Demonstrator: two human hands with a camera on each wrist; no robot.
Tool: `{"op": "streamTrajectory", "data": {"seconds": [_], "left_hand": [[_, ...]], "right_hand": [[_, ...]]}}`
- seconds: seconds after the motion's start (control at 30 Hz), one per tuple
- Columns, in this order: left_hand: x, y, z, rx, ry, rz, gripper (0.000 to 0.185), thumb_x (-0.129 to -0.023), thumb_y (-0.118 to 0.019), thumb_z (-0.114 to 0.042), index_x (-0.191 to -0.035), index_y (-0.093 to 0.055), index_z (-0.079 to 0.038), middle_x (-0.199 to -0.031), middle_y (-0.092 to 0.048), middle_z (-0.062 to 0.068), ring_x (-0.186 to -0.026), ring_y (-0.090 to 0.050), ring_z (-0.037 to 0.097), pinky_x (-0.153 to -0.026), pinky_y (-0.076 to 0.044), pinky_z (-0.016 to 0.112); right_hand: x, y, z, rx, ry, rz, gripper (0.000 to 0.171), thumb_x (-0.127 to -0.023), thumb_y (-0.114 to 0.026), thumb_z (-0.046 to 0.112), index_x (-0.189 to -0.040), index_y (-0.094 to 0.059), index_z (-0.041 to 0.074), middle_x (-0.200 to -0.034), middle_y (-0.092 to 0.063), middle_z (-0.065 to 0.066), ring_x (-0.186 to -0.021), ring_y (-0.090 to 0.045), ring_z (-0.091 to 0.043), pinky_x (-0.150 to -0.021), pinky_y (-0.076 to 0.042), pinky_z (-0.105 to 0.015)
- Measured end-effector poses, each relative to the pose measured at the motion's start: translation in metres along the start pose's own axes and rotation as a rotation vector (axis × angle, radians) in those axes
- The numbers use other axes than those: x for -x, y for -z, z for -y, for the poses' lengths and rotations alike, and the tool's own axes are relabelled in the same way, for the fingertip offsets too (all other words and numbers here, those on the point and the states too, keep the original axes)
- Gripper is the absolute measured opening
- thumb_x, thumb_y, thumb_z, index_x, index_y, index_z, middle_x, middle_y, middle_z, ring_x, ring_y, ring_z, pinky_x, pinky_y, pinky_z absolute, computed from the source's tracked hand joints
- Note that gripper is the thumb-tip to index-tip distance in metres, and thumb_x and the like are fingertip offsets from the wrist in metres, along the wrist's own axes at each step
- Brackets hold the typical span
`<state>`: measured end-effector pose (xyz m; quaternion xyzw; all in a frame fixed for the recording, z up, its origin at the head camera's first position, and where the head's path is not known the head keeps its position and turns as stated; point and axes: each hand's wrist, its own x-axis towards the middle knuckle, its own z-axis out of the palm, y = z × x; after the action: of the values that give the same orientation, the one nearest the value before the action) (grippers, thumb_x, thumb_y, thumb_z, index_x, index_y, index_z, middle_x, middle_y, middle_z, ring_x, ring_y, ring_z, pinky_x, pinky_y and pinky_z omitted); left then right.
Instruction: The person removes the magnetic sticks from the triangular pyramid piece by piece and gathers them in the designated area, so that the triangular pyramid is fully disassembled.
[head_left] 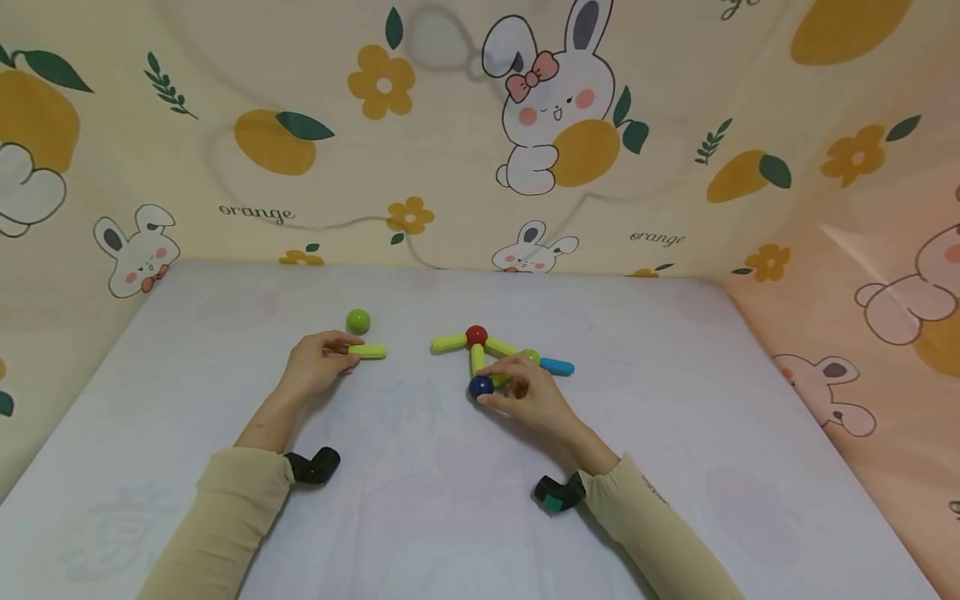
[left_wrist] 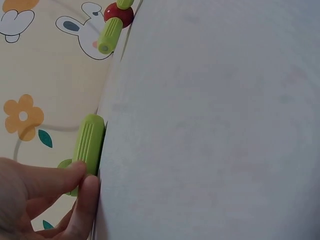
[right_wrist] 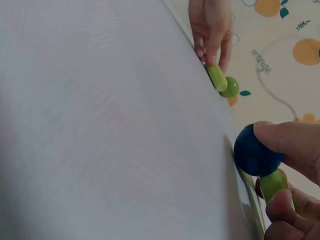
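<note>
Between thumb and fingers my left hand (head_left: pixel 318 365) pinches one end of a yellow-green rod (head_left: pixel 369 352); the ridged rod (left_wrist: pixel 90 142) shows large in the left wrist view. A loose green ball (head_left: pixel 358 321) lies just beyond that hand. My right hand (head_left: pixel 536 398) holds a dark blue ball (head_left: pixel 480 387) at the near corner of a joined piece of rods and balls. In the right wrist view the thumb presses the blue ball (right_wrist: pixel 256 151) and fingers touch a green rod (right_wrist: pixel 274 184) attached to it. A red ball (head_left: pixel 476 335) forms the far corner.
From the red ball another yellow-green rod (head_left: pixel 448 342) points left. A second green ball (head_left: pixel 531 357), partly behind the right hand, carries a blue rod (head_left: pixel 558 367) pointing right. Everything lies on a white-covered table (head_left: pixel 420 517), with a printed cloth (head_left: pixel 450 167) upright behind it.
</note>
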<state>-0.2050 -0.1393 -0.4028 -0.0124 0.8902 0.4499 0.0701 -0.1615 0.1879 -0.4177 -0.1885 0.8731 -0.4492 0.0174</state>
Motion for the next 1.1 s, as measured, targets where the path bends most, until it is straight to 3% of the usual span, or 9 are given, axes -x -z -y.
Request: {"op": "streamTrajectory", "data": {"seconds": [0.13, 0.3, 0.43, 0.63, 0.8, 1.03, 1.1], "left_hand": [[0.001, 0.0, -0.001, -0.009, 0.014, 0.003, 0.031, -0.091, -0.063, -0.007, -0.121, -0.063, 0.0, -0.115, -0.059, 0.023, -0.075, -0.063, 0.009, -0.07, -0.045, 0.021], [0.002, 0.0, -0.001, -0.014, 0.015, 0.013, 0.035, -0.09, -0.064, -0.008, -0.124, -0.062, -0.002, -0.122, -0.057, 0.024, -0.099, -0.061, 0.029, -0.083, -0.047, 0.036], [0.004, 0.001, -0.001, -0.009, 0.001, 0.019, 0.039, -0.089, -0.066, -0.009, -0.126, -0.06, -0.002, -0.126, -0.057, 0.025, -0.11, -0.058, 0.037, -0.09, -0.047, 0.043], [0.006, 0.004, -0.002, 0.012, -0.025, 0.014, 0.042, -0.088, -0.067, -0.011, -0.128, -0.059, -0.003, -0.127, -0.057, 0.024, -0.112, -0.06, 0.036, -0.089, -0.05, 0.041], [0.009, 0.006, -0.008, 0.045, -0.054, 0.02, 0.043, -0.088, -0.068, -0.013, -0.128, -0.059, -0.002, -0.128, -0.055, 0.023, -0.112, -0.061, 0.036, -0.078, -0.05, 0.027], [0.01, 0.002, -0.019, 0.065, -0.072, 0.039, 0.046, -0.087, -0.07, -0.019, -0.128, -0.059, -0.003, -0.129, -0.056, 0.022, -0.112, -0.06, 0.036, -0.079, -0.05, 0.029], [0.009, 0.0, -0.02, 0.073, -0.078, 0.037, 0.045, -0.087, -0.071, -0.02, -0.128, -0.06, -0.004, -0.127, -0.057, 0.021, -0.11, -0.061, 0.035, -0.079, -0.05, 0.028]], "right_hand": [[0.002, 0.0, 0.009, 0.014, -0.02, 0.013, 0.034, -0.081, -0.076, 0.009, -0.114, -0.069, 0.003, -0.11, -0.059, -0.018, -0.066, -0.045, -0.019, -0.058, -0.035, -0.019], [0.008, 0.005, 0.033, 0.01, -0.018, 0.022, 0.031, -0.081, -0.075, 0.005, -0.112, -0.069, -0.001, -0.109, -0.059, -0.021, -0.065, -0.045, -0.02, -0.059, -0.036, -0.019], [0.01, 0.008, 0.043, 0.008, -0.012, 0.017, 0.03, -0.081, -0.074, 0.004, -0.111, -0.069, -0.002, -0.107, -0.059, -0.02, -0.065, -0.044, -0.018, -0.059, -0.036, -0.019], [0.01, 0.01, 0.044, 0.006, -0.013, 0.024, 0.031, -0.081, -0.074, 0.004, -0.112, -0.068, -0.002, -0.106, -0.059, -0.02, -0.063, -0.043, -0.019, -0.057, -0.034, -0.019], [0.009, 0.013, 0.044, 0.0, -0.005, 0.039, 0.033, -0.082, -0.074, 0.005, -0.113, -0.068, -0.002, -0.109, -0.059, -0.019, -0.061, -0.044, -0.018, -0.057, -0.035, -0.019], [-0.003, 0.008, 0.008, -0.028, 0.024, 0.027, 0.035, -0.082, -0.076, 0.015, -0.115, -0.069, 0.007, -0.113, -0.061, -0.013, -0.057, -0.045, -0.012, -0.052, -0.038, -0.018], [-0.006, 0.009, 0.01, -0.025, 0.034, 0.018, 0.034, -0.083, -0.076, 0.015, -0.115, -0.069, 0.008, -0.111, -0.061, -0.012, -0.057, -0.045, -0.012, -0.052, -0.039, -0.019]]}}
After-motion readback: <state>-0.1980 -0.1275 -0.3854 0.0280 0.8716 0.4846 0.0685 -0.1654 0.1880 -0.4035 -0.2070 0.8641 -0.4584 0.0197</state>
